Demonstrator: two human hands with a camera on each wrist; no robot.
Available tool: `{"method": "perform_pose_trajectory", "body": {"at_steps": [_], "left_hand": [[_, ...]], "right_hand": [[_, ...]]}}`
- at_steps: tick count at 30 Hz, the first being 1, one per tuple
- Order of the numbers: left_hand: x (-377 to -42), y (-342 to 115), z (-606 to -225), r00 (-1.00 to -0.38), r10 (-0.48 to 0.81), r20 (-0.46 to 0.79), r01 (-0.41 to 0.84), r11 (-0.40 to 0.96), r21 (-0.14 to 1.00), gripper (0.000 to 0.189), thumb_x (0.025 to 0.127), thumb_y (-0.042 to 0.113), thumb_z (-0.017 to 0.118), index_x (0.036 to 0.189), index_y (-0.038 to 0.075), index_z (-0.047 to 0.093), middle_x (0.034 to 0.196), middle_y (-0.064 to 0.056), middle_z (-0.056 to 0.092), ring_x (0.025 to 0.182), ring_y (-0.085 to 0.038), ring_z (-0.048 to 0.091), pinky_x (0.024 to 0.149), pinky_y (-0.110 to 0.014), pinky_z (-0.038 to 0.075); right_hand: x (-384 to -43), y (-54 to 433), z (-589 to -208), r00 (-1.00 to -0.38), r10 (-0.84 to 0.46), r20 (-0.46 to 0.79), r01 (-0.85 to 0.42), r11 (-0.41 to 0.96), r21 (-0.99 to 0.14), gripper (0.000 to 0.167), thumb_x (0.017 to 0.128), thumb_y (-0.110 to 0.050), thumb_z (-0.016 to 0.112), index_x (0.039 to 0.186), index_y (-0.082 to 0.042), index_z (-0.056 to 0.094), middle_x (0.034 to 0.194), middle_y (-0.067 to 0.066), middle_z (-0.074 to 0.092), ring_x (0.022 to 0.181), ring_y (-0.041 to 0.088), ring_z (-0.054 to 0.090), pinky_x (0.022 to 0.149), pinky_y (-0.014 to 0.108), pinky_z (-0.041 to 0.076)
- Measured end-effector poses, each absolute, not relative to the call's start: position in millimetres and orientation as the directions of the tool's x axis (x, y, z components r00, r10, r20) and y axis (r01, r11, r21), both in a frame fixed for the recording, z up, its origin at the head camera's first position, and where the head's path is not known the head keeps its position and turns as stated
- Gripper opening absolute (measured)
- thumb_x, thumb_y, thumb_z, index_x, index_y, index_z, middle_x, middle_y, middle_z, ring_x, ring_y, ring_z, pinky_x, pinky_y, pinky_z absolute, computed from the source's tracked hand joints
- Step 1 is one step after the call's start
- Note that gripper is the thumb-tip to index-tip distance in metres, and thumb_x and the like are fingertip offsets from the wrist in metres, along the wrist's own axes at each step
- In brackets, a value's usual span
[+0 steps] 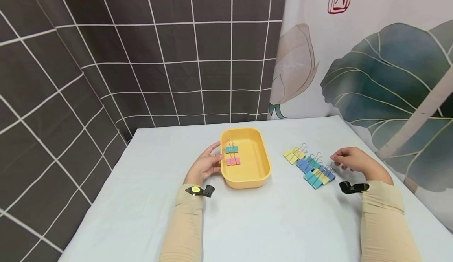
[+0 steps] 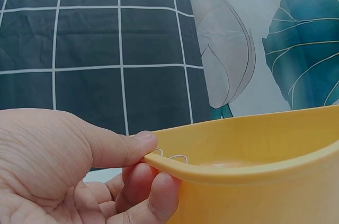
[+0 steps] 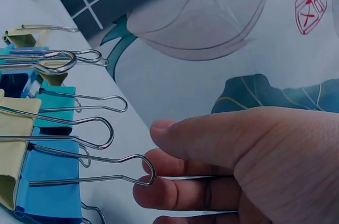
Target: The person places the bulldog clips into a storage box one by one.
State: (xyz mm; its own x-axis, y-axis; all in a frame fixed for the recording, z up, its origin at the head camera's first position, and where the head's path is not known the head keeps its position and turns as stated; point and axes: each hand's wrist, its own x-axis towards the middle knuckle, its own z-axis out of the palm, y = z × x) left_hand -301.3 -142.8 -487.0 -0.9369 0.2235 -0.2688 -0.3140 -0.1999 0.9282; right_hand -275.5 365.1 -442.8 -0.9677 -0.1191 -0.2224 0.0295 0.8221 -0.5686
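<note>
My left hand (image 1: 206, 164) pinches the left rim of a yellow plastic bin (image 1: 253, 158), thumb on top and fingers beneath, as the left wrist view shows. Inside the bin, by that rim, lie a teal binder clip (image 1: 231, 149) and a pink binder clip (image 1: 232, 161). My right hand (image 1: 354, 162) hovers at the right side of a group of yellow, blue and teal binder clips. Its fingertips are beside the wire handle of a blue binder clip (image 3: 53, 179). Thumb and fingers stand apart there, and whether a fingertip touches the wire is unclear.
The white table (image 1: 247, 222) carries the bin and the loose clips, with a yellow binder clip (image 1: 292, 155) at the group's far end. Behind stand a dark gridded cloth (image 1: 177, 57) and a white curtain (image 1: 304, 2) with painted leaves.
</note>
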Motion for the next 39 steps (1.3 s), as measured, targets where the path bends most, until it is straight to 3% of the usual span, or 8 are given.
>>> {"method": "perform_pose_trajectory", "body": {"at_steps": [10,18,27,39], "left_hand": [[-301,-142,-486,-0.936,0.225,-0.272,-0.318,-0.203,0.926,0.064,0.1,0.002,0.059,0.156,0.026,0.039,0.123,-0.024,0.062,0.078,-0.019,0.063,0.057,-0.026,0.059],[-301,-143,-488,-0.937,0.22,-0.272,-0.315,-0.193,0.929,0.065,0.099,0.004,0.061,0.156,0.027,0.039,0.125,-0.025,0.061,0.081,-0.019,0.063,0.058,-0.026,0.059],[-301,-143,-490,-0.934,0.223,-0.278,-0.322,-0.192,0.927,0.065,0.098,0.003,0.061,0.155,0.026,0.04,0.125,-0.024,0.061,0.078,-0.018,0.063,0.058,-0.026,0.059],[-302,-143,-490,-0.936,0.224,-0.273,-0.319,-0.207,0.925,0.064,0.099,0.003,0.06,0.155,0.027,0.041,0.124,-0.023,0.061,0.077,-0.017,0.063,0.058,-0.025,0.059]], "right_hand": [[-274,365,-443,-0.952,-0.143,-0.269,0.036,0.824,-0.565,0.032,0.102,-0.028,0.06,0.099,0.003,0.069,0.082,0.004,0.064,0.077,0.022,0.054,0.063,0.033,0.046],[-276,367,-443,-0.94,-0.15,-0.307,0.052,0.824,-0.564,0.03,0.101,-0.025,0.061,0.1,0.003,0.071,0.083,0.003,0.066,0.08,0.023,0.056,0.064,0.033,0.047],[-274,369,-442,-0.953,-0.149,-0.264,0.03,0.82,-0.572,0.026,0.101,-0.018,0.06,0.101,0.006,0.07,0.081,0.002,0.067,0.079,0.023,0.057,0.064,0.033,0.047],[-272,379,-437,-0.975,-0.104,-0.196,0.016,0.849,-0.529,0.029,0.101,-0.02,0.06,0.101,0.006,0.071,0.084,0.006,0.071,0.08,0.025,0.059,0.065,0.034,0.043]]}}
